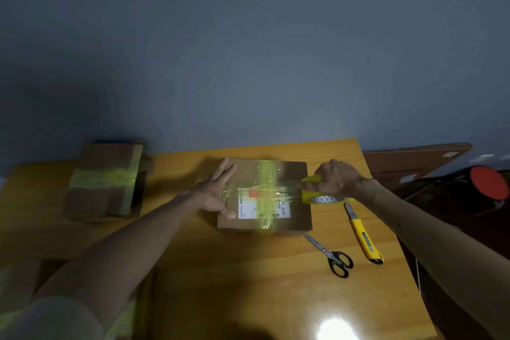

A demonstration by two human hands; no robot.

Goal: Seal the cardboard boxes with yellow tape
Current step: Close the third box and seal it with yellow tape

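Observation:
A cardboard box (294,174) with a white shipping label sits in the middle of the wooden table (248,270). A band of yellow tape (266,174) crosses its top from front to back, and a strip runs across it toward the right. My left hand (214,192) lies flat with straight fingers on the box's left edge. My right hand (338,178) grips the yellow tape roll (323,197) at the box's right edge. A second cardboard box (106,182), crossed with yellow tape, stands at the table's left.
Black-handled scissors (331,255) and a yellow utility knife (363,234) lie right of the box. A flat brown board (414,163) and a red round object (489,182) stand off the table's right side. A grey wall rises behind.

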